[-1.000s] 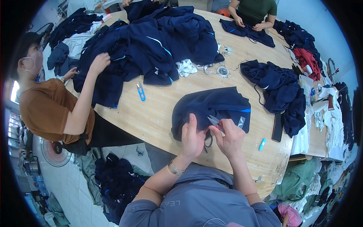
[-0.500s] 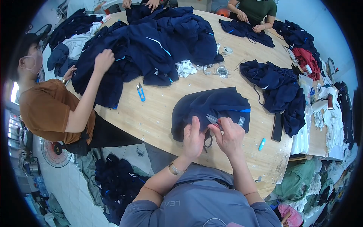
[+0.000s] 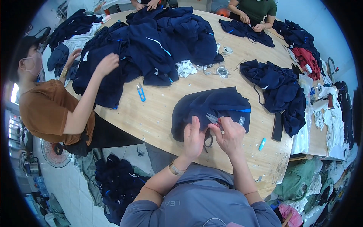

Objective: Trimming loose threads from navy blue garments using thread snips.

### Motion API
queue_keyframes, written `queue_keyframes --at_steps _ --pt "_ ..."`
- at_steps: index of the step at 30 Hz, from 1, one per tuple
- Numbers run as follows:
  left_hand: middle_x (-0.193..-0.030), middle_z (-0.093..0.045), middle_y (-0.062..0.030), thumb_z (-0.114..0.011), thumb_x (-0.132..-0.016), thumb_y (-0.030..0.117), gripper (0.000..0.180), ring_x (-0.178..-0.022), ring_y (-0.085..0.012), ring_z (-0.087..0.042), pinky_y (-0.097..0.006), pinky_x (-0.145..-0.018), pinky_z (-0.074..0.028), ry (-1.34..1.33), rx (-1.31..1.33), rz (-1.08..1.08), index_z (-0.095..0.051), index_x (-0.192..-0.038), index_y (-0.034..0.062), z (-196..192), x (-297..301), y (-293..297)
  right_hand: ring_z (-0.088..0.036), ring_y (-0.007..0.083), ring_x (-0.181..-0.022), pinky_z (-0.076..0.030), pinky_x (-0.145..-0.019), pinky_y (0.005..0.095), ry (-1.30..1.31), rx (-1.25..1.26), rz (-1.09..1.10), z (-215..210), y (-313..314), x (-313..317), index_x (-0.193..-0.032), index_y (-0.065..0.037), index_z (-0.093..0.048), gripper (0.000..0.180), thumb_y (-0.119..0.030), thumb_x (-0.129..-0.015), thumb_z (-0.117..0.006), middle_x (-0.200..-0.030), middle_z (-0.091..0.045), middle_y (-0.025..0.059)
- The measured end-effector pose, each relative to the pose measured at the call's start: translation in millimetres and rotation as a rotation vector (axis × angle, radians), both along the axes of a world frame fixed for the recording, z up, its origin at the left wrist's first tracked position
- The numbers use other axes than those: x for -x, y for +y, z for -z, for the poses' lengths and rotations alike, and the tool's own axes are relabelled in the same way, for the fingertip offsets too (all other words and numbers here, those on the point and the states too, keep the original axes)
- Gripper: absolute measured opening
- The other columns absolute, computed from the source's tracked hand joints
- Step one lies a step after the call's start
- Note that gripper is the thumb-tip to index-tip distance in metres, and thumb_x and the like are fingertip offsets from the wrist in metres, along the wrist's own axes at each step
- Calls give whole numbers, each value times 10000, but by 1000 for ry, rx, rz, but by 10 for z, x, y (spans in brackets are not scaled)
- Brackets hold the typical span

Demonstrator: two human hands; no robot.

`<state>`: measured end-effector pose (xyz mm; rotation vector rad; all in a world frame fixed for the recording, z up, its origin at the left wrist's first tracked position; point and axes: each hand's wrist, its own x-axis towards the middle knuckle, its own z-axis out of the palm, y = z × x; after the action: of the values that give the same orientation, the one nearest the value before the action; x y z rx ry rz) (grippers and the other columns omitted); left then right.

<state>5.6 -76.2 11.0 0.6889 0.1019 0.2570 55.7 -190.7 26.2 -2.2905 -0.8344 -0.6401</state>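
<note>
A dark navy garment (image 3: 211,101) with a blue stripe and a small clear sticker lies on the table in front of me. My left hand (image 3: 193,139) pinches its near edge, thumb pointing up; the fingertips are partly hidden. Close beside it, my right hand (image 3: 231,137) grips a pair of red-handled thread snips (image 3: 212,118), their pointed blades lying over the cloth and aimed to the left. A dark cord (image 3: 208,142) hangs below, between my two hands.
Blue thread snips (image 3: 141,93) lie left of the garment, near a big navy heap (image 3: 151,45). Another navy pile (image 3: 276,83), a dark phone-like slab (image 3: 277,127) and a turquoise marker-like stick (image 3: 262,144) are on the right. A co-worker in brown (image 3: 53,106) stands left; others work across the table.
My hands, the snips and the garment stay almost still. The co-worker on the left raises one hand off the navy cloth and shifts the other slightly right; a white tag now shows there.
</note>
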Motion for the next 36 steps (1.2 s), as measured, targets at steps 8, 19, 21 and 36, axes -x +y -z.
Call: queue_keyframes --at_steps 8,19,21,36 --pt "-1115 -556 -87 -297 -980 368 456 -1020 -156 -522 -332 -930 -398 -62 -33 12 -504 -1145 -3 63 6 -6 -443 199 -430 -317 -409 301 -13 2 9 8 -3 5 -679 -90 -523 334 -382 -755 -665 -579 -482 33" --pt "-1271 -457 -148 -215 -937 523 603 -1158 -277 -479 -513 -896 -452 -2 224 270 -346 -1298 59 -138 -126 206 -317 14 -541 -249 -481 180 845 -1016 -167 179 -21 -99 -930 -34 -498 195 -195 -876 -594 -619 -374 -83" --pt "-1306 -433 -161 -157 -902 607 729 -1183 -282 -465 -485 -774 -534 -49 249 387 -264 -1356 48 -110 -167 304 -314 -6 -552 -236 -490 161 915 -744 -184 176 -15 -129 -939 -27 -529 198 -161 -844 -638 -627 -381 -90" --pt "-751 -585 16 -623 -859 169 168 -634 -36 -499 -205 -549 -397 75 -693 -30 -587 -832 7 20 -375 363 -261 2 -396 -170 -375 197 1308 -1075 -215 18 -39 -320 -672 -125 -495 274 -273 -866 -619 -513 -315 -109"
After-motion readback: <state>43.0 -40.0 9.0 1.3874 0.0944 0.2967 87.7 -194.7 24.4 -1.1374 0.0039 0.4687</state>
